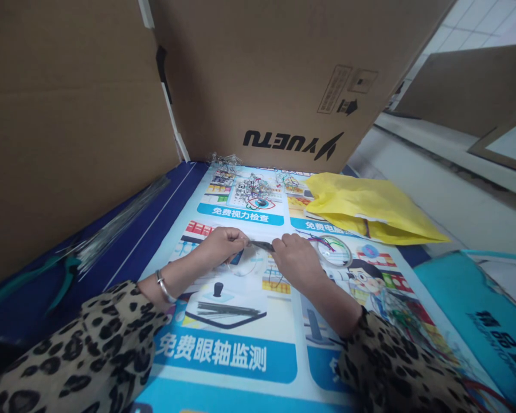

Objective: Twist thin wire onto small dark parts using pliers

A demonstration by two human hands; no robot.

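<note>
My left hand (pixel 222 243) and my right hand (pixel 296 259) meet at the middle of a printed poster (pixel 236 350). Both are closed on the ends of a thin dark strip (pixel 261 245) held between them, with fingers pinched. A silver bangle (pixel 165 287) sits on my left wrist. A clear tape roll (pixel 334 250) lies just right of my right hand. Both sleeves are leopard print.
Large cardboard sheets (pixel 284 74) stand behind and to the left. A yellow bag (pixel 370 209) lies at the back right, a teal bag (pixel 477 321) at the right. Green-handled pliers (pixel 62 274) and a bundle of thin wires (pixel 120 221) lie left. Small wire pieces (pixel 258 189) sit at the back.
</note>
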